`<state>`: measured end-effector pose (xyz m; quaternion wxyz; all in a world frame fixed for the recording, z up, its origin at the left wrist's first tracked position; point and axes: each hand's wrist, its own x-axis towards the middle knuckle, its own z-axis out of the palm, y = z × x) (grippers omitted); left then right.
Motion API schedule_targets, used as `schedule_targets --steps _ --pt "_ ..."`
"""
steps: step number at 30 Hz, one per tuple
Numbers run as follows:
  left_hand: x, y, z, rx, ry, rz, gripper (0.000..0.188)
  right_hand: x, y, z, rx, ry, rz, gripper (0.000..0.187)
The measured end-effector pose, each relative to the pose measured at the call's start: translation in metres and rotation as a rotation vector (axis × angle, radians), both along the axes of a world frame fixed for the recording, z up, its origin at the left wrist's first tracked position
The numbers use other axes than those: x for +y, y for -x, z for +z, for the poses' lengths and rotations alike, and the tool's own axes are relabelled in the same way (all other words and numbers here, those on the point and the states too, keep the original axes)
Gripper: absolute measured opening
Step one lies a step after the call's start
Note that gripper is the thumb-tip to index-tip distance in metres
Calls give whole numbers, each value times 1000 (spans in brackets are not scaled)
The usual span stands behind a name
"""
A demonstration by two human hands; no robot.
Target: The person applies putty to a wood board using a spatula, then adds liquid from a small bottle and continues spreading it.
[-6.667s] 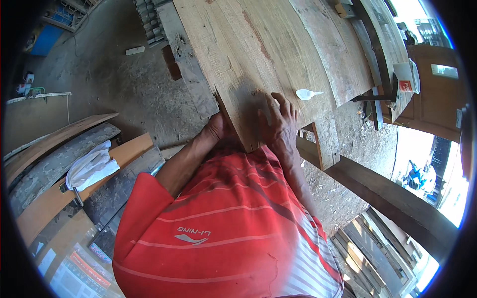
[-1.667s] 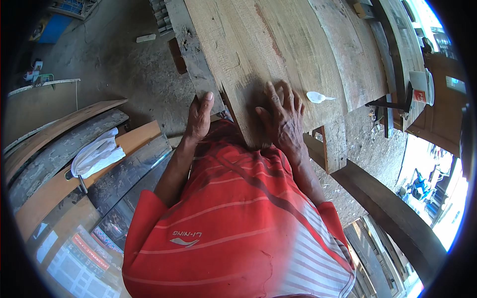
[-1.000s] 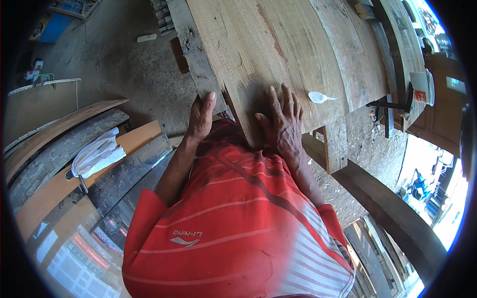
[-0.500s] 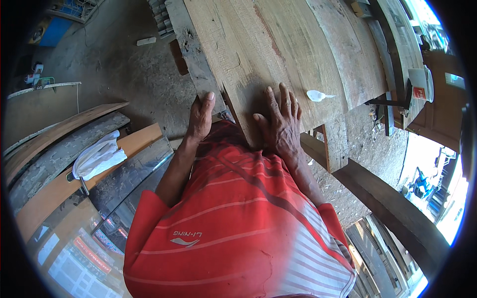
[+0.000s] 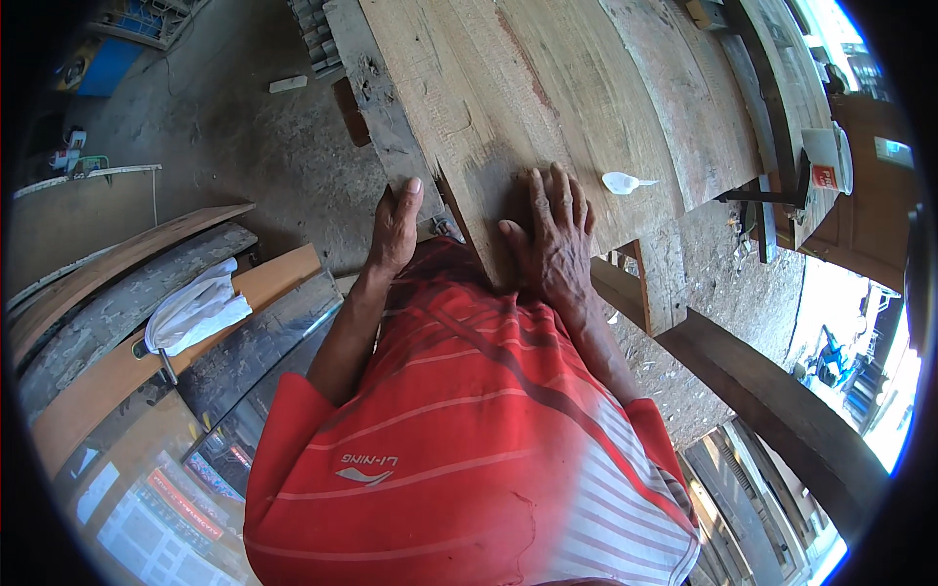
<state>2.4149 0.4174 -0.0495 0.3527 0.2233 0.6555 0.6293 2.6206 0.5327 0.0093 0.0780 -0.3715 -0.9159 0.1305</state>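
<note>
We inspect a workshop with a dusty grey floor (image 5: 249, 137). At far left, a white cloth (image 5: 200, 308) hangs over a stack of boards (image 5: 103, 303), presumably parked off the working area. The left hand (image 5: 396, 230) stands thumb up beside the near end of a grey plank (image 5: 376, 98); its thumb is slightly apart from the finger beside it, and we cannot tell whether the hidden fingers close on anything. Centrally, the wooden board (image 5: 469, 107) points its near corner at the person's red shirt (image 5: 420, 439). On it lies the right hand (image 5: 559, 239), thumb spread, fingers slightly parted and clamped on nothing, apparently for support. Further right, a small white bottle (image 5: 620, 183) lies sideways on the tabletop (image 5: 674, 107), clear of the hand, probably for easy reach.
</note>
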Motion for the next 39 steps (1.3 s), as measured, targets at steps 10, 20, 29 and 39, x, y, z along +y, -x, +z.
schedule_targets --steps 10,20,29,39 --pt "-3 2 -9 19 4 -54 42 0 4 11 26 42 3 75" --pt "-2 2 -4 -72 28 -38 45 2 2 9 109 48 -73 75" --pt "-8 9 -15 -99 31 -138 54 -3 -2 9 114 19 -70 68" --pt "-8 10 -12 -37 46 -122 51 32 -64 -6 599 -98 -401 23"
